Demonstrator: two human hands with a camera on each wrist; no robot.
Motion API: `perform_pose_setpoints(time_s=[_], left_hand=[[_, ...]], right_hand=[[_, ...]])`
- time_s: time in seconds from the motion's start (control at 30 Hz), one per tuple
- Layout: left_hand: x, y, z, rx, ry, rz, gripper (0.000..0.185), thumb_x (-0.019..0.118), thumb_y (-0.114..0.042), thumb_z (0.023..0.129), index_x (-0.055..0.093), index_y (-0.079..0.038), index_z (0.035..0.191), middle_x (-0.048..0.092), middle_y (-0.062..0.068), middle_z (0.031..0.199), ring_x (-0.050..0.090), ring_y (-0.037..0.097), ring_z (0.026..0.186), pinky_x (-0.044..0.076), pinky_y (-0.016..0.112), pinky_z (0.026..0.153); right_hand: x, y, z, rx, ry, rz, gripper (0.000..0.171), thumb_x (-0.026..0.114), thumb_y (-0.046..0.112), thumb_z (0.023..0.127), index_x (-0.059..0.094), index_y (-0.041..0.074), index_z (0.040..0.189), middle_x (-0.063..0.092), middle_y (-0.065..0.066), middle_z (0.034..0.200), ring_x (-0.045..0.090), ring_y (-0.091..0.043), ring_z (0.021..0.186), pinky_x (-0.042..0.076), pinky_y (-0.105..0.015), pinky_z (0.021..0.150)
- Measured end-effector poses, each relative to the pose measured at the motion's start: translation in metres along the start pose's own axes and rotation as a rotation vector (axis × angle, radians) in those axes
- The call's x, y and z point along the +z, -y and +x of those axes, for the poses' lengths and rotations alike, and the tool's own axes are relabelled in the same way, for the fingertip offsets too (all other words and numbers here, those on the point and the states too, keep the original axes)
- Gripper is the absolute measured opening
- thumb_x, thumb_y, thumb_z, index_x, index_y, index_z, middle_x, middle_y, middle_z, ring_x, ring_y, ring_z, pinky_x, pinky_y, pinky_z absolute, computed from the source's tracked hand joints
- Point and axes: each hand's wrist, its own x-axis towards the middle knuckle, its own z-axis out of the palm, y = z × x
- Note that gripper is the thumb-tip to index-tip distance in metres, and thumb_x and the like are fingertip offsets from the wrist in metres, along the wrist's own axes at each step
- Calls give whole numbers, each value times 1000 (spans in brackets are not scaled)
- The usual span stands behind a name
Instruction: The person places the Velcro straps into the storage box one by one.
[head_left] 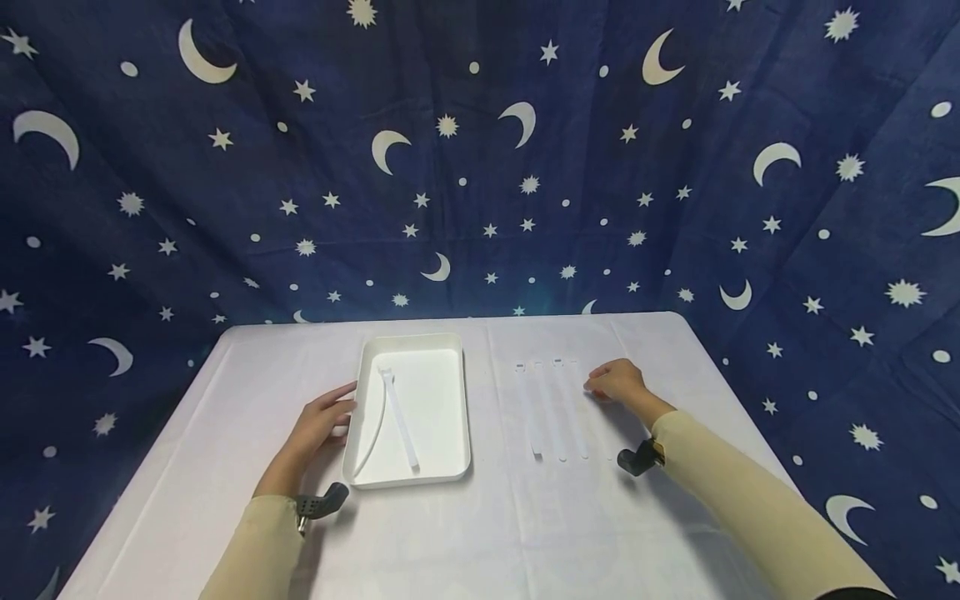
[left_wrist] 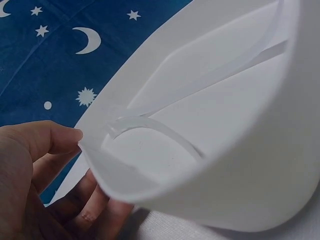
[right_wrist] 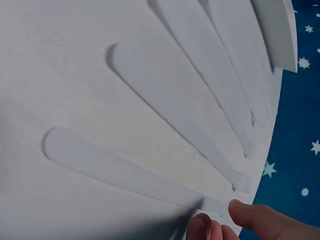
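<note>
A shallow white tray [head_left: 456, 417] lies on the table with a straight white strap [head_left: 401, 421] and a curved white strap [head_left: 378, 417] inside, their upper ends close together. My left hand [head_left: 318, 427] is at the tray's left side. In the left wrist view one fingertip touches the rim and other fingers lie along the outer wall. To the right, several thin white straps lie side by side, each with a small slotted head. My right hand [head_left: 618, 382] is loosely curled by the head of the rightmost strap [right_wrist: 130, 172], thumb and fingers apart; contact is unclear.
A white cloth covers the table [head_left: 491, 542]. Behind it hangs a dark blue curtain [head_left: 480, 167] with moons and stars. Each wrist wears a black camera mount, the left one [head_left: 322, 502] near the tray's lower left corner.
</note>
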Motion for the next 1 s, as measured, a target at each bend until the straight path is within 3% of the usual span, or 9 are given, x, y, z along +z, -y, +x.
perform_pose_setpoints(time_s=[0.2, 0.53, 0.77, 1.0], left_hand=[[1, 1, -1, 1, 1, -9, 57, 55, -32, 98, 39, -17, 152, 54, 23, 138, 63, 27, 109, 59, 29, 75], [1, -1, -1, -15, -3, 8, 58, 54, -33, 98, 39, -18, 152, 53, 23, 137, 62, 28, 110, 59, 29, 75], [2, 0, -2, -12, 1, 3, 58, 53, -33, 99, 38, -17, 152, 51, 23, 141, 59, 34, 118, 59, 31, 78], [2, 0, -1, -20, 3, 2, 58, 53, -33, 99, 37, -17, 153, 51, 24, 141, 58, 36, 120, 59, 31, 78]], right_hand=[[8, -8, -2, -4, -25, -20, 31, 76, 7, 77, 69, -8, 103, 70, -16, 89, 62, -11, 63, 53, -21, 58], [14, -9, -2, -17, -85, -36, 29, 80, 9, 74, 71, -5, 97, 65, -4, 67, 55, -10, 57, 44, -20, 52], [16, -9, -2, -4, -104, -87, 26, 81, 9, 73, 71, -4, 93, 67, -8, 69, 58, -15, 62, 44, -23, 57], [14, -5, -2, 24, -98, -92, 24, 82, 8, 73, 72, -2, 91, 67, -5, 66, 57, -13, 59, 43, -21, 54]])
